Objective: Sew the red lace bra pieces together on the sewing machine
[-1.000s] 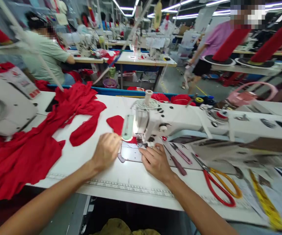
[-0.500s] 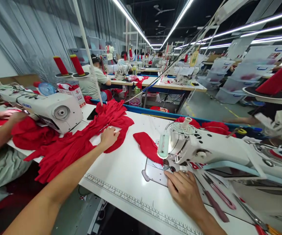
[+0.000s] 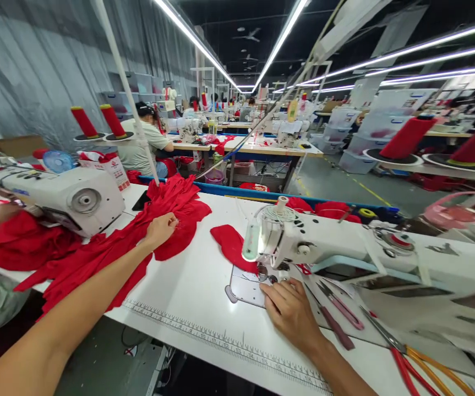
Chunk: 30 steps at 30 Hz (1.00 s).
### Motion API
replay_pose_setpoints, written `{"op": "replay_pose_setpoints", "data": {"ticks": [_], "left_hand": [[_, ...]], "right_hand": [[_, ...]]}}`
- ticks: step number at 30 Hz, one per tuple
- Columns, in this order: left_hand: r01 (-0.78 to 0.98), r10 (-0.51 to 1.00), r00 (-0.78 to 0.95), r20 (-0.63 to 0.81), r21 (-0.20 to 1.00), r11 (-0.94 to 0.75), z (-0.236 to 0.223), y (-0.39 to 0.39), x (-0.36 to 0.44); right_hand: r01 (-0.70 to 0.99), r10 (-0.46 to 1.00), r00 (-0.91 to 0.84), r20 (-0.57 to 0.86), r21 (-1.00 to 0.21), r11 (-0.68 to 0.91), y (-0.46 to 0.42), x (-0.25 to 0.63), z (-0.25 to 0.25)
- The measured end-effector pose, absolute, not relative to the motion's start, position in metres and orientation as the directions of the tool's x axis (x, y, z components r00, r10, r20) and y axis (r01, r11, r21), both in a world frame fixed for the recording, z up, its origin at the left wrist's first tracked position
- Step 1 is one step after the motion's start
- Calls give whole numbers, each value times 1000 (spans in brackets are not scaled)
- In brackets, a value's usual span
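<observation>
My left hand [image 3: 160, 231] reaches over the long heap of red fabric [image 3: 105, 258] on the left of the table, its fingers closed on the edge of a red fabric piece [image 3: 183, 236]. My right hand [image 3: 293, 311] rests palm down by the needle plate [image 3: 245, 286] of the white sewing machine [image 3: 315, 236], fingers loosely stretched and holding nothing visible. A separate red fabric piece [image 3: 229, 245] lies behind the plate, one end reaching under the machine head near the presser foot.
Right of my right hand lie a seam ripper-like tool [image 3: 338, 330], pink-handled snips [image 3: 347, 311] and scissors [image 3: 404, 352] with red and yellow handles. A printed ruler [image 3: 220, 341] runs along the front edge. Another machine [image 3: 80, 198] and a co-worker's hand [image 3: 0, 214] are at the left.
My left hand has moved from the machine head leftward to the red heap and closed on fabric there. The right hand stays by the needle plate. The view has swung left.
</observation>
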<state>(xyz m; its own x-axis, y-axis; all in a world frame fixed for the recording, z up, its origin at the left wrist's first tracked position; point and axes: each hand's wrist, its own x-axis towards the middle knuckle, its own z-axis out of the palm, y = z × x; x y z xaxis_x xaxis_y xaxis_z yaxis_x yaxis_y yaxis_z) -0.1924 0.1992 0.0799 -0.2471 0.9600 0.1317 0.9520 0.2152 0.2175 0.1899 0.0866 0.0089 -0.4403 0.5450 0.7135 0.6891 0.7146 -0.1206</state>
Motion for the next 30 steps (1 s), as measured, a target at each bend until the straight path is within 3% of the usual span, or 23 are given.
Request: {"op": "replay_pose_setpoints", "data": {"ticks": [7,14,17,22,30], "left_hand": [[982,960,-82,268,184,33,83,200,-175],[988,975,28,221,141,-60,75,177,-157],[995,982,-19,186,104,-1,72,174,-167],[984,962,-175,208,73,163,80,179,-211],[941,908,-336,250,68,330,96,197,-262]], "right_hand": [[783,615,-453,645,-42,621,89,192,5],[723,549,-469,691,-56,688,84,189,11],[676,503,-471,725,-71,734,84,190,11],[601,394,-578,714,45,798,89,194,6],[626,400,-588,703,83,775,91,193,6]]}}
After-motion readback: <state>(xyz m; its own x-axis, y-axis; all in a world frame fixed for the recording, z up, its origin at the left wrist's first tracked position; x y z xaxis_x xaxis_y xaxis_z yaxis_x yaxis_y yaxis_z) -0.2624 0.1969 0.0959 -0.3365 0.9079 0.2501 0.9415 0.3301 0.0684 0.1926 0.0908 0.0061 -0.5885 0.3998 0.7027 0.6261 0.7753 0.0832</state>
